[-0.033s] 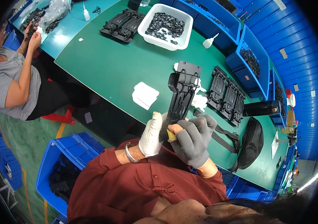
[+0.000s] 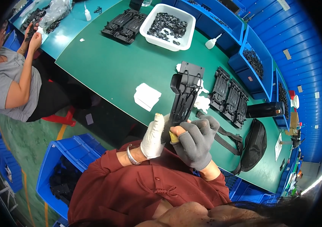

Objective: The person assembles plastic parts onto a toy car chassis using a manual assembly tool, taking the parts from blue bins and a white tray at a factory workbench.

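A long black molded plastic part (image 2: 183,94), ribbed and with raised rails, stretches from my hands out over the table edge. My left hand (image 2: 153,138), in a white glove, is closed round its near end, thumb pointing up along the side. Gripping that same end from the right is my right hand (image 2: 195,143), in a grey knit glove with a bare thumb tip. Something yellow (image 2: 174,137) shows by that thumb; whether it is tape or a finger cover I cannot make out. My fingers hide the part's near end.
Similar black parts (image 2: 229,96) lie at right, others (image 2: 124,25) far left. A white tub (image 2: 145,32) holds small black pieces. White paper (image 2: 147,97), a squeeze bottle (image 2: 211,43), a black flask (image 2: 265,109), a black bag (image 2: 254,147) and blue bins (image 2: 249,77) surround; a co-worker (image 2: 13,83) sits left.
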Demonstrator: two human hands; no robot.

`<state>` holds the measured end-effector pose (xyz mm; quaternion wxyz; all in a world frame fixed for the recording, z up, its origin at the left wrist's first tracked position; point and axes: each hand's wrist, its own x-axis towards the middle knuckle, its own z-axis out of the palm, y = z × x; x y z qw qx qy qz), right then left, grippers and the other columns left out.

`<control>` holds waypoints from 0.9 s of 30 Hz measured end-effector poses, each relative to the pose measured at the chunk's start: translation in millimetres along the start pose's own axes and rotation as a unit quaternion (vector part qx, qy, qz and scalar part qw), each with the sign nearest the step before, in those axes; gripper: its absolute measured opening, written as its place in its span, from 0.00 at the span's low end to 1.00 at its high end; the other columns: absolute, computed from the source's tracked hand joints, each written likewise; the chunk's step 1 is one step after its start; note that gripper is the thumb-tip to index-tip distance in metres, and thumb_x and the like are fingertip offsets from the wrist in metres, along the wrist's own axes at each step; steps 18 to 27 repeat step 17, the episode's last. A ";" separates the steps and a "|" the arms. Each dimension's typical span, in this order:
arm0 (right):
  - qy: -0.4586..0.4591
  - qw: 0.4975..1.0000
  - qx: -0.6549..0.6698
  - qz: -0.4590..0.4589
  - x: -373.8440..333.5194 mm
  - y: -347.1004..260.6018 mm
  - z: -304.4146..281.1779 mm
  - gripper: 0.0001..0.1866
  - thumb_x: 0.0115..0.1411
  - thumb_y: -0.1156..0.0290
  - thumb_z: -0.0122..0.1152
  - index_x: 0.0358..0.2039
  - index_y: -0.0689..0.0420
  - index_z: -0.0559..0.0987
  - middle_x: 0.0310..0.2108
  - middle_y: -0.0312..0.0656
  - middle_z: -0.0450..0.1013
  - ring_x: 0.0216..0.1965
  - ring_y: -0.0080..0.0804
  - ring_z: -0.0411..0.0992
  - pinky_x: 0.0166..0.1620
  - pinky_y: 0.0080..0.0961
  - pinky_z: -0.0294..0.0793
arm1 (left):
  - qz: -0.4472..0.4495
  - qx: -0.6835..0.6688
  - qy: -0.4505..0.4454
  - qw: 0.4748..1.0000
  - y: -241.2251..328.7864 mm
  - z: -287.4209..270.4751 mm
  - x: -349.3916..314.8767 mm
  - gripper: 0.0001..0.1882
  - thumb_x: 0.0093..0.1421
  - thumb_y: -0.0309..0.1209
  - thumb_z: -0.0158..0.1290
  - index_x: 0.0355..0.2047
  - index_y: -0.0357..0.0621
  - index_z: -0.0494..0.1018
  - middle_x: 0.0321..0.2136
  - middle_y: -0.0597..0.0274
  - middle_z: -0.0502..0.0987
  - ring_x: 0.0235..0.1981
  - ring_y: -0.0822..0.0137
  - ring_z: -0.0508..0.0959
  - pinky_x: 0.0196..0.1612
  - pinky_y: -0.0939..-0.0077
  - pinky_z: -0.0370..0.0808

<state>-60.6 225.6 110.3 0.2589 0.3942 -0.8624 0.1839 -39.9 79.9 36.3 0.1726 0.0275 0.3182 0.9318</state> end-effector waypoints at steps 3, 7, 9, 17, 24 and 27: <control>0.005 1.000 -0.006 -0.006 -0.5 0.3 0.5 0.23 0.33 0.70 0.70 0.36 0.52 0.80 0.33 0.34 0.73 0.33 0.35 0.68 0.45 0.41 0.62 | -0.004 0.003 -0.005 1.000 0.7 -0.1 0.4 0.42 0.73 0.61 0.25 0.62 0.35 0.67 0.54 0.54 0.76 0.56 0.65 0.75 0.61 0.69 0.71; 0.012 1.000 -0.008 -0.008 -4.0 1.8 2.6 0.23 0.33 0.70 0.69 0.36 0.52 0.80 0.34 0.34 0.74 0.33 0.35 0.68 0.45 0.41 0.62 | -0.003 0.004 -0.008 1.000 3.1 3.9 0.0 0.42 0.73 0.62 0.25 0.61 0.35 0.68 0.54 0.55 0.76 0.56 0.65 0.75 0.61 0.69 0.70; 0.011 1.000 -0.008 -0.011 -3.1 0.9 2.3 0.23 0.33 0.70 0.69 0.37 0.53 0.80 0.34 0.34 0.74 0.33 0.35 0.68 0.45 0.41 0.62 | -0.006 0.002 -0.002 1.000 4.7 6.1 -0.9 0.43 0.73 0.62 0.25 0.61 0.35 0.68 0.54 0.55 0.76 0.55 0.66 0.75 0.61 0.69 0.70; 0.011 1.000 0.004 -0.020 -1.6 0.6 3.5 0.22 0.35 0.71 0.72 0.36 0.53 0.80 0.34 0.35 0.73 0.33 0.37 0.68 0.45 0.42 0.62 | 0.010 0.034 0.003 0.999 6.4 4.8 0.4 0.42 0.73 0.61 0.26 0.61 0.35 0.68 0.53 0.56 0.76 0.55 0.66 0.75 0.61 0.70 0.70; 0.011 1.000 0.004 -0.020 -1.6 0.6 3.5 0.22 0.35 0.71 0.72 0.36 0.53 0.80 0.34 0.35 0.73 0.33 0.37 0.68 0.45 0.42 0.62 | 0.010 0.034 0.003 0.999 6.4 4.8 0.4 0.42 0.73 0.61 0.26 0.61 0.35 0.68 0.53 0.56 0.76 0.55 0.66 0.75 0.61 0.70 0.70; 0.011 1.000 0.004 -0.020 -1.6 0.6 3.5 0.22 0.35 0.71 0.72 0.36 0.53 0.80 0.34 0.35 0.73 0.33 0.37 0.68 0.45 0.42 0.62 | 0.010 0.034 0.003 0.999 6.4 4.8 0.4 0.42 0.73 0.61 0.26 0.61 0.35 0.68 0.53 0.56 0.76 0.55 0.66 0.75 0.61 0.70 0.70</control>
